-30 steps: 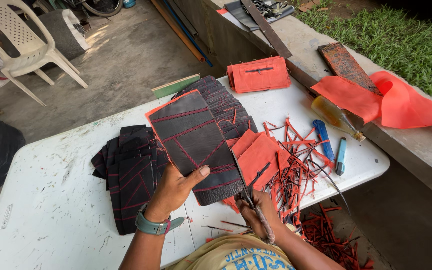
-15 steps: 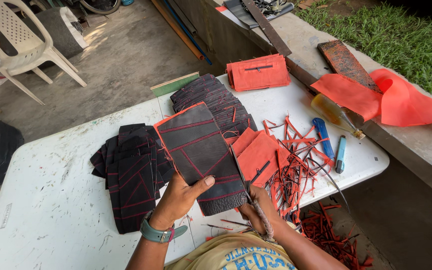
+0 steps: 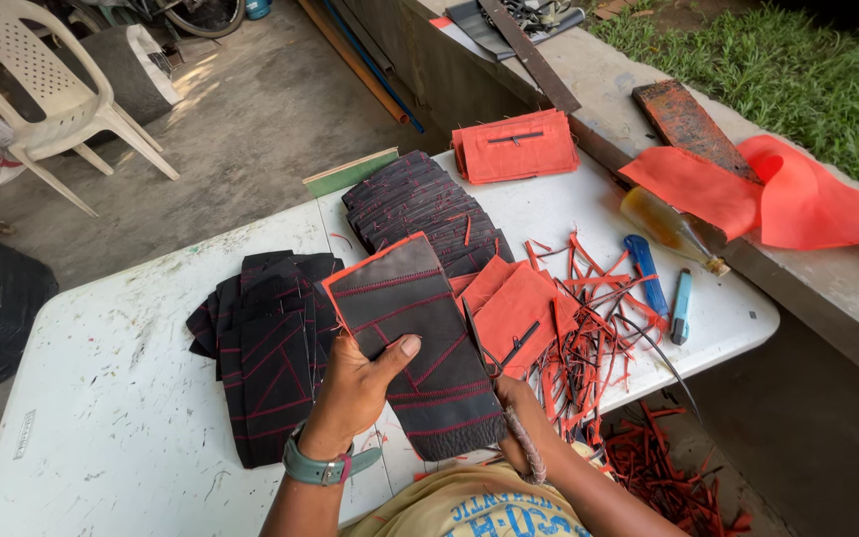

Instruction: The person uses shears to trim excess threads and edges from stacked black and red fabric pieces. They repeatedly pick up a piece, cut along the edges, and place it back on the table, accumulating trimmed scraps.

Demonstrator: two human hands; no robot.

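My left hand [image 3: 355, 388] grips a black fabric panel with red stitch lines [image 3: 420, 338] by its lower left side, thumb on top. The panel is held just above the white table [image 3: 101, 398], with an orange edge along its upper left. My right hand [image 3: 519, 410] is at the panel's lower right corner, closed on the wrapped handle of a pair of scissors [image 3: 476, 343]. The thin blades run up along the panel's right edge. A flat orange pouch [image 3: 521, 308] lies just right of the blades.
A stack of black stitched panels [image 3: 270, 348] lies left, and a fanned pile [image 3: 420, 204] behind. Orange pouches [image 3: 514, 144] sit at the far edge. Orange trimmings [image 3: 589, 328], two blue knives [image 3: 648, 273], a bottle [image 3: 668, 229], orange cloth [image 3: 797, 199] on the ledge, white chair [image 3: 42, 80].
The black panel has come down and toward me, and slightly to the right, with my left hand still on it. My right hand stays at its lower right corner with the scissors.
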